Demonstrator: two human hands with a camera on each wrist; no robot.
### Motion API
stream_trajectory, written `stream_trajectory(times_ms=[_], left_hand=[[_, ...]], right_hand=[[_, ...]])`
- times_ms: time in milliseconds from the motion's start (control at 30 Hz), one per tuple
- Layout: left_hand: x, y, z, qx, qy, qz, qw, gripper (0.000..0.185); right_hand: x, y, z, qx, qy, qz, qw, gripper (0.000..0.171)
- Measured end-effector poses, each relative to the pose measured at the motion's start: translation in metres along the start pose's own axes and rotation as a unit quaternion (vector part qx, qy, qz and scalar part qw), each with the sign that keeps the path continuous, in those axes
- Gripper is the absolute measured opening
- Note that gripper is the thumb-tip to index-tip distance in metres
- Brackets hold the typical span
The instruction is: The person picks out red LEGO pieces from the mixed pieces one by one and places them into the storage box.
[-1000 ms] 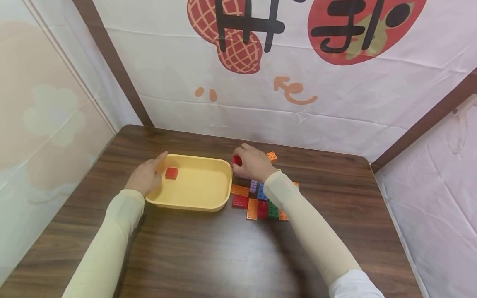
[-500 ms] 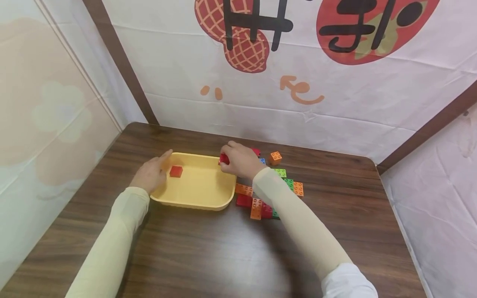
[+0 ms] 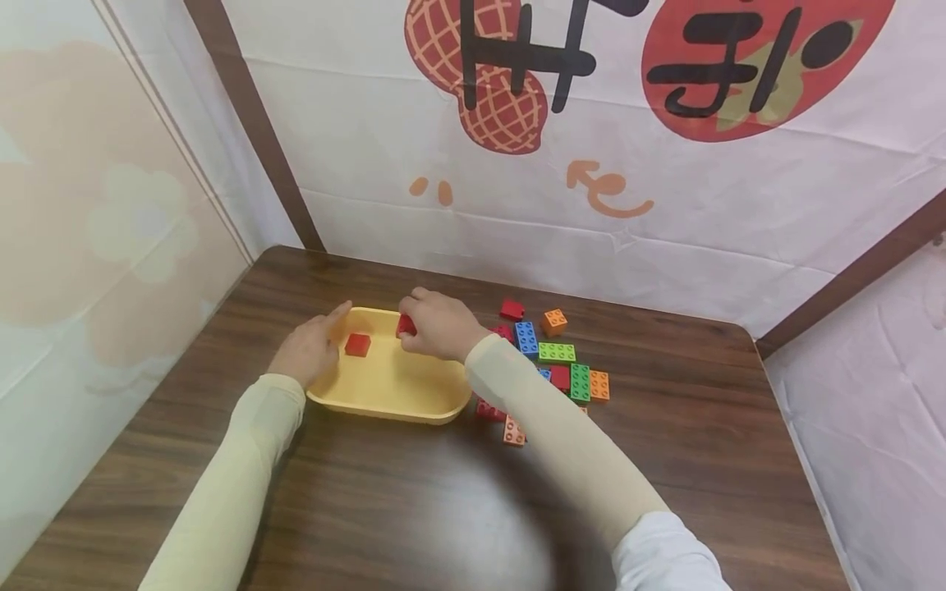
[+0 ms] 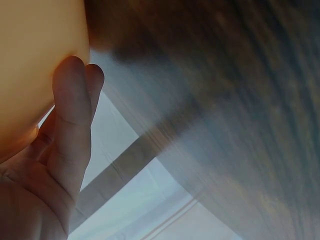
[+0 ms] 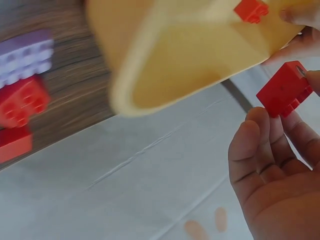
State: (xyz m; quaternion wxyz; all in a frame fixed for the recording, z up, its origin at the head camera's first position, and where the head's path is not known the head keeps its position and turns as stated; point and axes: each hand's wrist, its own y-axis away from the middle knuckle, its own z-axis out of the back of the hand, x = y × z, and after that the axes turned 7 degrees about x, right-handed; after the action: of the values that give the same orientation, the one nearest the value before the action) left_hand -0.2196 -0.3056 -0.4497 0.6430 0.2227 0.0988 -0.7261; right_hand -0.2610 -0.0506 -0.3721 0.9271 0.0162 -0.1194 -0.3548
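A yellow plastic tray (image 3: 392, 384) stands on the table, with one red toy brick (image 3: 358, 345) lying inside its left part. My left hand (image 3: 301, 353) grips the tray's left end; in the right wrist view its thumb lies inside the wall and fingers lie outside. My right hand (image 3: 443, 325) pinches another red toy brick (image 5: 281, 91) between thumb and fingertips, above the tray's far right part. In the left wrist view, straight fingers (image 4: 72, 95) press against the tray's outer side.
Right of the tray lie several loose toy bricks, among them a blue one (image 3: 526, 337), a lime one (image 3: 557, 352), a green one (image 3: 580, 382) and an orange one (image 3: 555, 322). My right forearm hides some of them. A printed cloth wall (image 3: 355, 123) rises behind the table (image 3: 355, 492).
My right hand has carried its red brick leftward from beside the pile to over the tray. The left hand stays at the tray's left end. The head view has shifted slightly.
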Motion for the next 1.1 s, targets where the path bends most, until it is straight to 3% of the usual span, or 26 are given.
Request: stream_trajectory(times_ms=[300,500,800,1100], left_hand=[[0.004,0.003,-0.003,0.003,-0.001,0.014,0.9999,0.073],[0.005,0.003,-0.004,-0.012,-0.011,-0.004,0.9999,0.073],[0.004,0.002,-0.004,-0.037,-0.013,-0.028,0.9988,0.074],[0.006,0.000,-0.004,-0.032,-0.019,-0.023,0.9991,0.075]], right_hand=[[0.028,-0.032,-0.015,0.013,0.016,0.030,0.999,0.024],[0.042,-0.048,-0.031,0.036,0.034,0.045,0.998,0.022],[0.052,-0.059,-0.047,0.048,0.040,0.051,0.997,0.017],[0.059,-0.065,-0.063,0.045,0.079,0.052,0.994,0.012]])
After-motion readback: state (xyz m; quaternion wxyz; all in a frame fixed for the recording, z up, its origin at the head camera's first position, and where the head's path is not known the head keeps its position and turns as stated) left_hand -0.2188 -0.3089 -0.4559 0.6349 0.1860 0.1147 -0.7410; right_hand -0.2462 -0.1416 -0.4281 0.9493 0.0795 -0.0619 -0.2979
